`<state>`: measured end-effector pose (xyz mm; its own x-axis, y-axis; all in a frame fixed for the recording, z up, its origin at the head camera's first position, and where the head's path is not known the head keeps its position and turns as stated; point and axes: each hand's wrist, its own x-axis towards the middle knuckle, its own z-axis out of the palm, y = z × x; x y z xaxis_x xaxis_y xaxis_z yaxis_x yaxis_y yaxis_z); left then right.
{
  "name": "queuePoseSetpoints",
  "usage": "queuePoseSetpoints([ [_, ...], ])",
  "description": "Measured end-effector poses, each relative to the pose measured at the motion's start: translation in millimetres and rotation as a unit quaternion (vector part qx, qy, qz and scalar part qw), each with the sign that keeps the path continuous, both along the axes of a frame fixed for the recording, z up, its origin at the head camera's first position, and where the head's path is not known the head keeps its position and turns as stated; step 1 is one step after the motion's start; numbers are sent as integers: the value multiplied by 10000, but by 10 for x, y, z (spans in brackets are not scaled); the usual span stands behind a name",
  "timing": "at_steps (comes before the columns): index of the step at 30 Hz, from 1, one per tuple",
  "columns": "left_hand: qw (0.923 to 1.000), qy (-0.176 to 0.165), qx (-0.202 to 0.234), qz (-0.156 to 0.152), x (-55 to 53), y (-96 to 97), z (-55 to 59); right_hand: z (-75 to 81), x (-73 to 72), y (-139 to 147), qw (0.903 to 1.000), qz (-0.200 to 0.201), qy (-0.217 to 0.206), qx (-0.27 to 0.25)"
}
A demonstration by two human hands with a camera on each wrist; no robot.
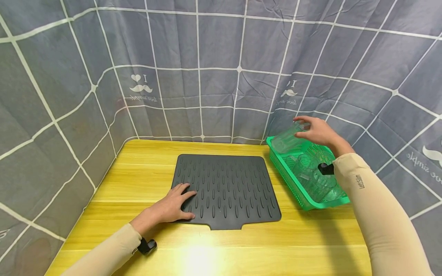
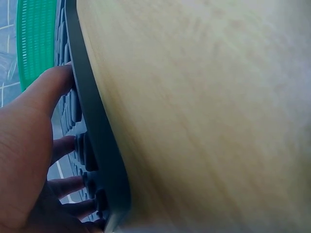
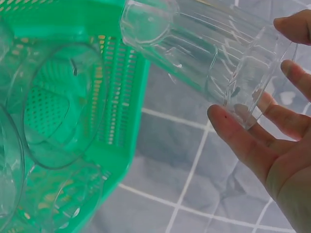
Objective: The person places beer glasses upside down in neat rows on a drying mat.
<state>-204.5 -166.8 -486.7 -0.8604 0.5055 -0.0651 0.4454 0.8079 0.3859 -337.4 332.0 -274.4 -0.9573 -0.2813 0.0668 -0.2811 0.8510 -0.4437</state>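
Note:
My right hand [image 1: 317,132] holds a tall clear glass [image 1: 288,138] over the far left corner of a green plastic basket [image 1: 284,171]. In the right wrist view the thumb and fingers curl round the open end of the glass [image 3: 199,53], and its base tilts toward the basket's rim. Several more clear glasses [image 1: 305,165] lie inside the basket. My left hand [image 1: 169,205] rests with fingers spread on the near left corner of a black ridged mat [image 1: 224,188]. In the left wrist view the thumb lies along the mat's edge [image 2: 97,111].
The mat lies flat on a yellow wood-grain table [image 1: 145,172], its short tab [image 1: 226,226] facing me. The basket stands at the table's right. A grey curtain [image 1: 217,92] with white grid lines hangs round the back and sides.

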Motion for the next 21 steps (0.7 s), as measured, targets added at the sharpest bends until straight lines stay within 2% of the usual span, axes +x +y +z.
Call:
queuePoseSetpoints([
  [9, 10000, -36, 29, 10, 7, 4, 19, 0, 181, -126, 9984, 179, 142, -514],
  [21, 10000, -25, -14, -7, 0, 1, 24, -200, 355, -285, 9911, 486, 169, -1228],
])
